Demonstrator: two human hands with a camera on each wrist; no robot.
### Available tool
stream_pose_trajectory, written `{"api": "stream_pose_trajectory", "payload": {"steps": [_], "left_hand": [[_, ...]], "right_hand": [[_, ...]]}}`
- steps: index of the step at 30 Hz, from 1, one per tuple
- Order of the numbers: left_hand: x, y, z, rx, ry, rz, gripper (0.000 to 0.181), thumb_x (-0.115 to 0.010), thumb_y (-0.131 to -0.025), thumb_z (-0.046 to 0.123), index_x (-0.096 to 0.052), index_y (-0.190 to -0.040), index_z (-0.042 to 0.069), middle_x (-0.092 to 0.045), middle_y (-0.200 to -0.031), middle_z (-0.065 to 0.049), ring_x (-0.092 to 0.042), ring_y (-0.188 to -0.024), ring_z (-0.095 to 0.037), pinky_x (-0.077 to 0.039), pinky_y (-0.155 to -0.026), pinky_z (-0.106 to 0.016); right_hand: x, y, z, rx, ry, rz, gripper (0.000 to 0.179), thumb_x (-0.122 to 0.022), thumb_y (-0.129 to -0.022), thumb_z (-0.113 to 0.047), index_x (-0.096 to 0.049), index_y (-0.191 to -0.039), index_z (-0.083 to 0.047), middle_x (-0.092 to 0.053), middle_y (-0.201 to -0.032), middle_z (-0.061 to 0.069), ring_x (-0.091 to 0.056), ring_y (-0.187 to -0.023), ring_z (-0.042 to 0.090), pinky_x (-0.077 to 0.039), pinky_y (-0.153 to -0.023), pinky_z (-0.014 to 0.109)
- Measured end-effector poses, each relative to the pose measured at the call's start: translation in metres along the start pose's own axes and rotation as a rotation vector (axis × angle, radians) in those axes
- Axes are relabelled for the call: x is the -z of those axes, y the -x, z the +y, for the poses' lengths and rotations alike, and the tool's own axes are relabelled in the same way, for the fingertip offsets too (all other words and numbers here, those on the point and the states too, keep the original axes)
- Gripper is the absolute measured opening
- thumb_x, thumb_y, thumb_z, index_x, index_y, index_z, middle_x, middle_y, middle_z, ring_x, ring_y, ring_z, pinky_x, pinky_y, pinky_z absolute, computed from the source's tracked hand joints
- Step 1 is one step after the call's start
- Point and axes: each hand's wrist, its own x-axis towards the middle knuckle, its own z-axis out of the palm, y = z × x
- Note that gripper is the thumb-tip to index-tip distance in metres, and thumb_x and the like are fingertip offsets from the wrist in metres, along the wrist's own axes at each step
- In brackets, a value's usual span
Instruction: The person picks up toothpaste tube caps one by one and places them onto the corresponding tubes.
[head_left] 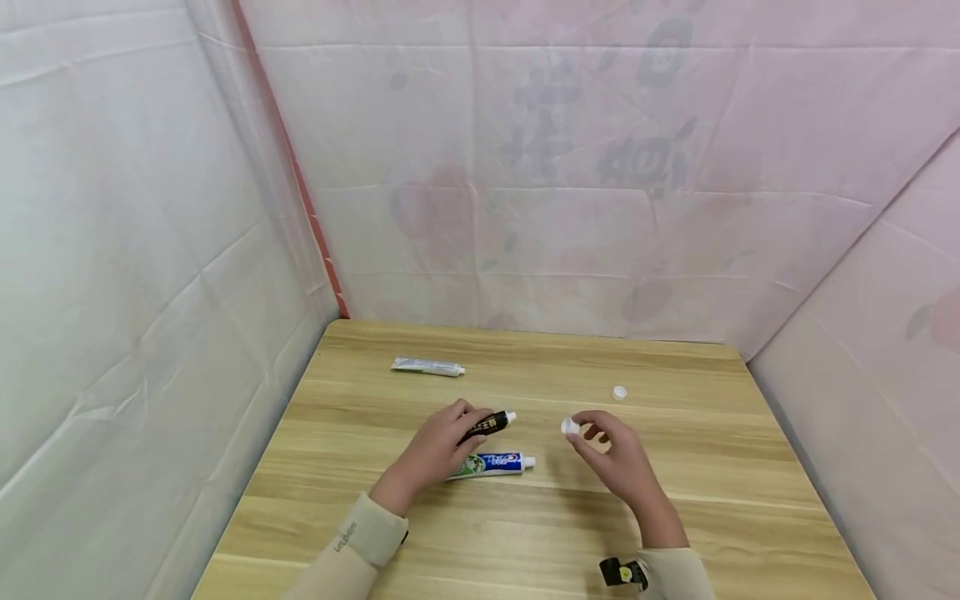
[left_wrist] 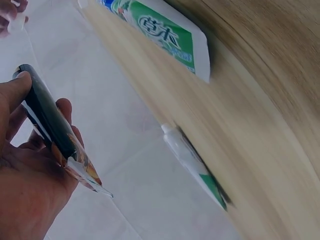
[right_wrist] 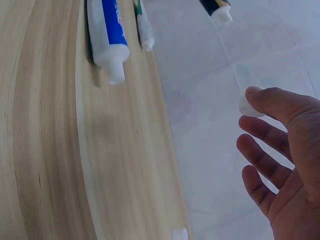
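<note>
My left hand [head_left: 444,440] grips a black toothpaste tube [head_left: 487,425] with gold lettering, its bare white nozzle pointing right. In the left wrist view the thumb lies along one side of that black tube [left_wrist: 47,112] and the fingers are behind it. Off to the right, my right hand [head_left: 617,457] pinches a white cap [head_left: 570,426] between thumb and forefinger, apart from the nozzle. The right wrist view shows this cap [right_wrist: 250,106] at the thumb tip, the other fingers loosely bent. Below the left hand lies a blue, green and white toothpaste tube [head_left: 498,464], uncapped, partly hidden by that hand.
A smaller white toothpaste tube [head_left: 427,367], also uncapped, lies toward the back left of the wooden table [head_left: 720,500]. Another white cap [head_left: 619,392] rests on the tabletop behind the right hand. Pale printed sheets [head_left: 480,233] hang around the back and sides.
</note>
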Motion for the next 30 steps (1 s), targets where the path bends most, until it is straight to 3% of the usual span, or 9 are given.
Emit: {"api": "stream_pose_trajectory", "payload": {"steps": [7, 19, 30], "left_hand": [[-0.005, -0.004, 0.009, -0.025, -0.023, -0.044, 0.042, -0.055, -0.100, 0.036, -0.054, -0.140, 0.023, -0.058, -0.113, 0.007, -0.053, -0.090, -0.007, -0.046, -0.081, -0.031], [-0.009, -0.009, 0.017, -0.086, -0.011, -0.040, 0.041, -0.051, -0.102, 0.038, -0.053, -0.140, 0.024, -0.056, -0.114, 0.007, -0.054, -0.092, -0.007, -0.047, -0.082, -0.031], [-0.010, -0.010, 0.021, -0.126, -0.022, -0.030, 0.043, -0.063, -0.097, 0.027, -0.055, -0.139, 0.024, -0.057, -0.109, 0.006, -0.052, -0.086, -0.007, -0.044, -0.078, -0.031]], "right_hand": [[-0.004, -0.001, -0.009, 0.050, 0.009, -0.017, 0.023, -0.074, -0.089, -0.028, -0.068, -0.111, -0.026, -0.067, -0.107, -0.014, -0.060, -0.086, 0.005, -0.051, -0.074, 0.037], [-0.008, -0.004, -0.023, 0.127, 0.008, -0.047, 0.023, -0.074, -0.089, -0.026, -0.067, -0.112, -0.024, -0.067, -0.106, -0.013, -0.064, -0.087, 0.016, -0.052, -0.073, 0.037], [-0.010, -0.006, -0.028, 0.203, 0.029, -0.074, 0.025, -0.075, -0.088, -0.022, -0.066, -0.112, -0.023, -0.066, -0.105, -0.012, -0.062, -0.086, 0.012, -0.051, -0.072, 0.033]]}}
